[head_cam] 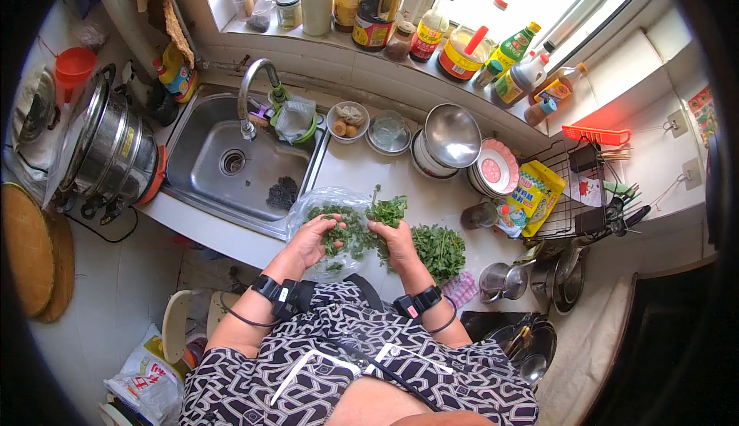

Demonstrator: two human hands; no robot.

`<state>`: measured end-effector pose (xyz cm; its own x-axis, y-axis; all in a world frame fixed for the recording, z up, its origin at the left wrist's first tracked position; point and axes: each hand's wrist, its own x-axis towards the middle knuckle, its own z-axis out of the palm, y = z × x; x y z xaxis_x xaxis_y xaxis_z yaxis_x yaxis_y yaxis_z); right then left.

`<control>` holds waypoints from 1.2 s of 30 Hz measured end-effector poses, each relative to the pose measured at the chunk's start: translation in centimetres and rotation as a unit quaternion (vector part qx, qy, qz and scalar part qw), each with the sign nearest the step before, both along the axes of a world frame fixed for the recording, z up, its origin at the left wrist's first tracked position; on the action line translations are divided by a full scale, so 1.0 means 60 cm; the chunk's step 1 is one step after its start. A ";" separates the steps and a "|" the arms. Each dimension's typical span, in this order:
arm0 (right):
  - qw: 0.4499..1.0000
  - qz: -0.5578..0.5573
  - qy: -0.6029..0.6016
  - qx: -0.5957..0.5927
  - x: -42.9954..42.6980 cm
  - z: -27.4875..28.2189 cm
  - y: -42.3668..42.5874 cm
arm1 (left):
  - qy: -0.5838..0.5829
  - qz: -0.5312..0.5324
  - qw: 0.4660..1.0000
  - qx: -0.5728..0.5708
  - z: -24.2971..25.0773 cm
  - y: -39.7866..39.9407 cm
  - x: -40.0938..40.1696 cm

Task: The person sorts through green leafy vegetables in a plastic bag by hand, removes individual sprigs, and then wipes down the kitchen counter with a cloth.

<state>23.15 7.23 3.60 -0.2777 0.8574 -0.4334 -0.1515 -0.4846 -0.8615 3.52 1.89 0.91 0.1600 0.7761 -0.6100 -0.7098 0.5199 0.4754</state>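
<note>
My right hand (394,240) grips a bunch of leafy greens (388,211) in front of me. Over a clear plastic bag (306,201), my left hand (316,238) has its fingers curled at some green leaves (338,224); whether it pinches them or only touches them is hard to make out. Part of the leaves lies inside or on the bag, which rests on the white counter beside the sink. A larger pile of greens (440,250) lies on the counter just right of my right hand.
Left of the bag is a steel sink (196,154) with a faucet (261,71) and a dark scouring pad (282,193). Behind stand a bowl of food (348,122), a metal bowl (453,134) and stacked plates (495,167). A sauce bottle (480,216) and a steel pitcher (502,280) stand at right.
</note>
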 end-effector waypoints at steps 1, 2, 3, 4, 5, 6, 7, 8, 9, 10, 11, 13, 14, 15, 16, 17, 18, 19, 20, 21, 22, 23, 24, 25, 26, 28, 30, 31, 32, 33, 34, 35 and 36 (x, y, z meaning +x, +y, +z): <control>1.000 -0.011 0.002 0.001 0.000 0.002 0.001 | -0.006 -0.004 1.000 0.006 -0.002 0.000 -0.002; 1.000 -0.017 0.009 0.004 0.002 -0.005 0.002 | -0.011 -0.008 1.000 0.011 -0.003 0.000 -0.002; 1.000 -0.016 0.006 0.008 0.001 -0.005 0.002 | -0.014 -0.007 1.000 0.014 -0.002 0.000 -0.003; 1.000 -0.018 0.007 0.002 0.001 -0.004 0.002 | -0.008 -0.011 1.000 0.016 0.001 0.001 -0.004; 1.000 -0.020 0.008 -0.003 0.000 -0.004 0.001 | -0.001 -0.016 1.000 0.017 0.001 0.001 -0.004; 1.000 -0.018 0.009 -0.004 0.000 -0.004 0.000 | -0.008 -0.014 1.000 0.013 0.001 0.002 -0.004; 1.000 -0.021 0.010 0.004 0.000 -0.006 -0.001 | -0.012 -0.015 1.000 0.017 0.003 0.003 -0.003; 1.000 -0.018 0.008 0.005 0.000 -0.010 0.000 | -0.004 -0.011 1.000 0.010 0.006 0.004 -0.002; 1.000 -0.015 0.007 0.004 -0.002 -0.011 0.001 | 0.004 -0.006 1.000 0.002 0.008 0.004 -0.001; 1.000 -0.016 0.005 0.007 -0.003 -0.010 0.000 | 0.001 -0.001 1.000 -0.002 0.005 0.005 -0.001; 1.000 -0.020 0.004 0.008 -0.004 -0.005 -0.001 | -0.002 -0.002 1.000 0.001 0.003 0.006 0.000; 1.000 -0.026 0.000 0.010 -0.005 -0.003 -0.001 | 0.006 -0.008 1.000 -0.011 0.002 0.006 0.001; 1.000 -0.023 -0.008 0.013 -0.003 -0.003 -0.001 | 0.002 -0.009 1.000 -0.011 0.002 0.006 0.001; 1.000 -0.019 -0.015 0.014 -0.004 -0.004 -0.002 | 0.000 -0.011 1.000 -0.011 0.002 0.006 0.001; 1.000 -0.019 -0.016 0.020 -0.004 -0.009 -0.001 | 0.001 -0.011 1.000 -0.011 0.002 0.006 0.001; 0.999 -0.020 -0.018 0.020 -0.002 -0.010 0.001 | 0.002 -0.010 1.000 -0.010 0.002 0.007 0.001; 1.000 -0.011 -0.022 0.016 -0.003 -0.013 0.001 | -0.002 -0.011 1.000 -0.003 -0.001 0.005 -0.002; 1.000 -0.001 -0.027 0.012 -0.004 -0.013 0.002 | -0.004 -0.011 1.000 -0.006 -0.002 0.005 -0.002; 1.000 0.000 -0.030 0.009 -0.005 -0.011 0.003 | -0.002 -0.012 1.000 -0.007 -0.001 0.005 -0.002; 1.000 0.001 -0.030 0.007 -0.007 -0.009 0.002 | 0.000 -0.013 1.000 -0.007 0.001 0.005 -0.003; 1.000 -0.005 -0.029 0.009 -0.010 -0.008 0.001 | -0.009 -0.018 1.000 -0.001 -0.010 0.004 -0.004; 0.999 -0.011 -0.029 0.011 -0.012 -0.008 0.001 | -0.009 -0.015 1.000 -0.003 -0.013 0.003 -0.005; 1.000 -0.008 -0.029 0.009 -0.013 -0.010 0.000 | -0.008 -0.012 1.000 -0.002 -0.015 0.002 -0.005; 1.000 -0.009 -0.027 0.009 -0.014 -0.012 0.000 | -0.006 -0.008 1.000 -0.001 -0.015 0.000 -0.005; 1.000 -0.010 -0.025 0.008 -0.015 -0.014 0.000 | -0.007 -0.005 1.000 -0.003 -0.014 0.001 -0.005; 0.999 0.000 -0.034 0.008 -0.013 -0.022 -0.001 | -0.021 0.007 1.000 -0.007 -0.005 0.004 -0.005; 0.999 0.007 -0.045 0.012 -0.016 -0.017 -0.003 | -0.017 0.006 1.000 -0.004 -0.005 0.002 -0.004; 0.999 0.005 -0.042 0.017 -0.016 -0.024 -0.004 | -0.014 0.003 1.000 0.003 -0.007 0.000 -0.004; 0.999 0.007 -0.038 0.021 -0.016 -0.023 0.001 | -0.021 -0.004 1.000 0.012 -0.016 0.004 -0.007; 0.999 0.010 -0.032 0.018 -0.017 -0.024 0.001 | -0.019 -0.006 1.000 0.016 -0.014 0.003 -0.008; 0.999 0.013 -0.036 0.020 -0.020 -0.024 0.001 | -0.017 -0.004 1.000 0.010 -0.015 0.001 -0.010; 0.999 0.011 -0.031 0.018 -0.024 -0.016 0.001 | -0.014 -0.002 1.000 0.005 -0.015 0.003 -0.011; 0.999 0.012 -0.033 0.015 -0.024 -0.018 0.001 | -0.001 0.006 1.000 0.004 -0.012 0.002 -0.011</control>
<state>21.72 7.30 2.53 -0.2697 0.8638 -0.4256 -0.0819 -0.4610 -0.8836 2.86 1.98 0.19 0.1528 0.7826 -0.6035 -0.7165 0.5083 0.4778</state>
